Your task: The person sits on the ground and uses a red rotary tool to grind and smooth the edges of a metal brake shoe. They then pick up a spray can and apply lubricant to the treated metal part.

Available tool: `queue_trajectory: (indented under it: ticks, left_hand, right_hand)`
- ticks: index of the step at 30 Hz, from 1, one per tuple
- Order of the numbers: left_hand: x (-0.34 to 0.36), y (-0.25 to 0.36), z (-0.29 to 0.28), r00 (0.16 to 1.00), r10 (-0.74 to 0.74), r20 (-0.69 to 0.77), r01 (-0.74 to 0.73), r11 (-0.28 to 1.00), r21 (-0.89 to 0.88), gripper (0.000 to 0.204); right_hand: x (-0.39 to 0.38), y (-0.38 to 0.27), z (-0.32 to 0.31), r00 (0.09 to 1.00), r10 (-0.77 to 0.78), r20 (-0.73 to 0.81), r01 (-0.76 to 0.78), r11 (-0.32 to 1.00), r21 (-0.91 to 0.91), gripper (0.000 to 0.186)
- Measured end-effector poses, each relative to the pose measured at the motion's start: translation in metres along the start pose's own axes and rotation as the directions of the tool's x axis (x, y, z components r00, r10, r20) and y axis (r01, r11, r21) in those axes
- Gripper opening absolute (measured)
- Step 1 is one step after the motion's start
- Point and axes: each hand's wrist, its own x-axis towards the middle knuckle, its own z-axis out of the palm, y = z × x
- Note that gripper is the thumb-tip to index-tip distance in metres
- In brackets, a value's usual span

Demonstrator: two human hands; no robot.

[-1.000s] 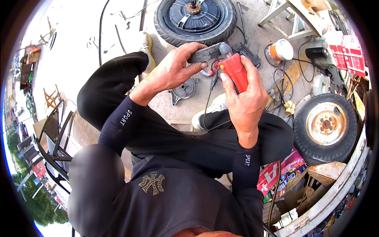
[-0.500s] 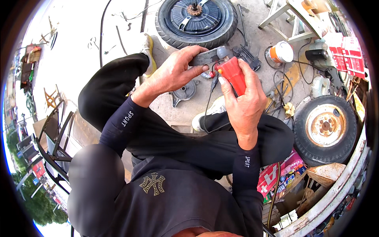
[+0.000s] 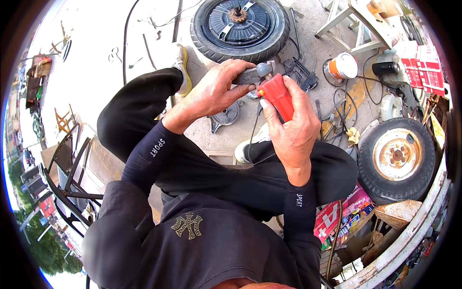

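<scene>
My left hand (image 3: 217, 88) pinches a dark curved strip (image 3: 247, 76) between thumb and fingers. Its exact kind I cannot make out. In my right hand (image 3: 297, 130) is a red handheld grinder (image 3: 279, 96) with a yellow button on its side. The grinder's rounded grey head (image 3: 263, 70) sits at the strip's right end; whether they touch is unclear. A thin black cord (image 3: 255, 125) hangs below the tool. Beneath my hands, a round grey metal cover with a lug (image 3: 225, 117) lies on the ground, partly hidden.
A hub-motor wheel (image 3: 239, 24) lies ahead. To the right are a white tub (image 3: 342, 65), a wooden stool (image 3: 356, 29), red boxes (image 3: 423, 67), tangled cables and a tyre on a rusty rim (image 3: 397, 159). A folding chair (image 3: 67, 183) stands at left.
The red grinder has shifted slightly left and downward. The strip in my left hand has turned, so its curve now shows. Both hands keep their hold.
</scene>
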Motion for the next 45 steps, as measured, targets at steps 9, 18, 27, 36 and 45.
queue_trajectory:
  ticks: [9, 18, 27, 36, 45]
  left_hand:
    - [0.000, 0.006, -0.007, 0.988, -0.127, 0.084, 0.134, 0.987, -0.088, 0.044]
    - [0.004, 0.007, -0.007, 0.983, -0.155, 0.094, 0.167, 0.975, -0.145, 0.043]
    - [0.005, 0.008, -0.008, 0.985, -0.157, 0.071, 0.167, 0.972, -0.165, 0.041]
    - [0.003, 0.006, -0.007, 0.988, -0.142, 0.066, 0.152, 0.973, -0.175, 0.044]
    - [0.004, 0.007, -0.009, 0.984, -0.159, 0.080, 0.172, 0.966, -0.192, 0.043]
  right_hand:
    - [-0.003, -0.009, -0.002, 0.995, 0.092, 0.025, -0.093, 0.994, 0.053, 0.055]
    - [0.002, 0.001, -0.002, 0.995, 0.095, -0.036, -0.095, 0.995, -0.011, 0.059]
    - [0.004, 0.006, -0.006, 0.996, 0.083, -0.037, -0.084, 0.996, -0.011, 0.059]
    - [-0.003, -0.002, -0.003, 0.998, 0.055, 0.018, -0.057, 0.994, 0.090, 0.055]
    - [-0.002, -0.010, -0.001, 0.995, 0.095, 0.022, -0.097, 0.992, 0.082, 0.054]
